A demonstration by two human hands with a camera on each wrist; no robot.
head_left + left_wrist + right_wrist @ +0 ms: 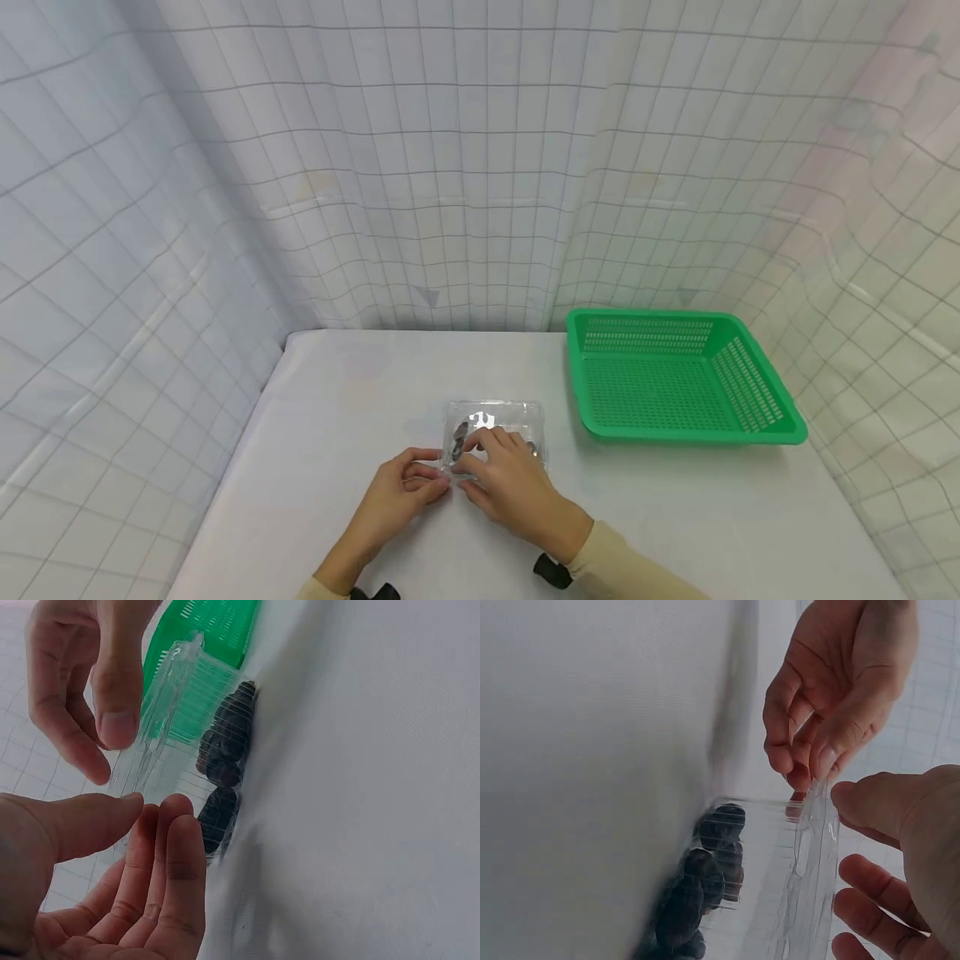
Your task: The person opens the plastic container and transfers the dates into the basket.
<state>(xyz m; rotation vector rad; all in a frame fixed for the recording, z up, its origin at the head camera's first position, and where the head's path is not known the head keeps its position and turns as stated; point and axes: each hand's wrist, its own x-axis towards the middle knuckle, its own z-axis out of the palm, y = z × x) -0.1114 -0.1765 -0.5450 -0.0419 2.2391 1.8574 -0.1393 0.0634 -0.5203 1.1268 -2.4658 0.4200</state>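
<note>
A clear plastic clamshell box (pixel 513 411) lies on the white table in front of me, with its lid down. Several dark, oval, grape-like fruits (pixel 227 731) show through its ribbed wall. At the near left corner, my left hand (pixel 393 500) pinches the rim between thumb and fingers. My right hand (pixel 517 487) reaches over the box from the near side, its fingers loosely bent above the lid. In the right wrist view, the right thumb (pixel 870 801) is right at the lid's edge (pixel 814 855), close to the left fingertips.
A green plastic basket (pixel 690 436) with slotted walls stands at the right rear of the table. White cloth (pixel 352 400) covers the tabletop. Grid-patterned curtains (pixel 450 167) hang behind it and on both sides.
</note>
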